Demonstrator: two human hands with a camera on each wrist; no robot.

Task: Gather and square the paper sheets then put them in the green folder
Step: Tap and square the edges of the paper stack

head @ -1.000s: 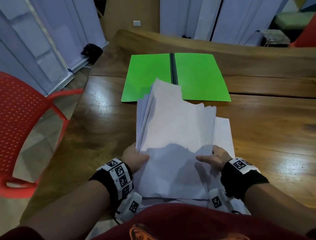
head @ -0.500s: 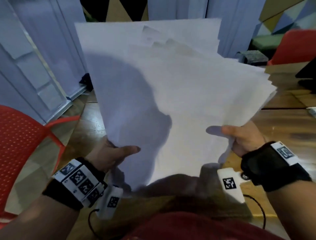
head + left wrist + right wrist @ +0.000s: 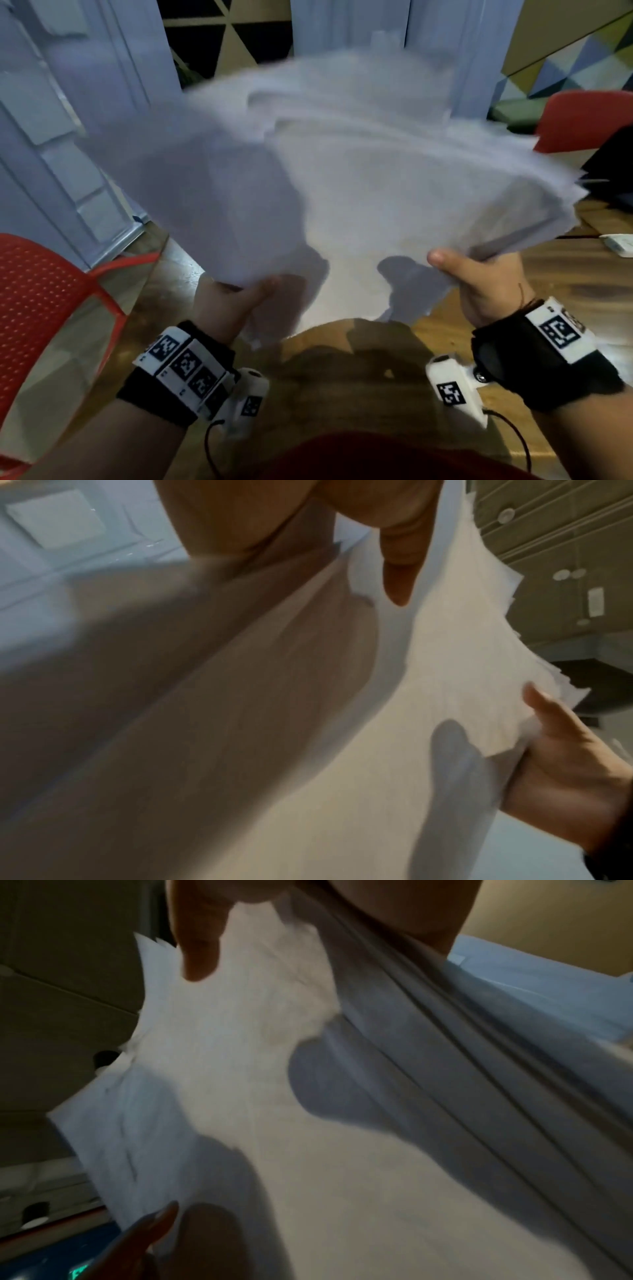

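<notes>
A loose, uneven stack of white paper sheets (image 3: pixel 342 178) is raised in front of me above the wooden table (image 3: pixel 565 281), blurred, with its far edges fanned out. My left hand (image 3: pixel 236 298) grips the stack's lower left edge, thumb on top. At the lower right edge my right hand (image 3: pixel 476 274) pinches the sheets, thumb over the top sheet. In the left wrist view the sheets (image 3: pixel 428 696) fill the frame, with my left thumb (image 3: pixel 397 569) on them and my right hand (image 3: pixel 565 750) at the far edge. The right wrist view shows the sheets (image 3: pixel 274 1069) under my right thumb (image 3: pixel 198 947). The green folder is hidden behind the sheets.
A red plastic chair (image 3: pixel 41 308) stands at the left of the table. Another red chair (image 3: pixel 582 120) is at the back right, with a dark object (image 3: pixel 613 171) beside it. A small white item (image 3: pixel 620 243) lies on the table at the right edge.
The sheets went from lying low over the table to being lifted upright before me, hiding the green folder. Since half a second ago the stack has tilted away and fanned, and is blurred.
</notes>
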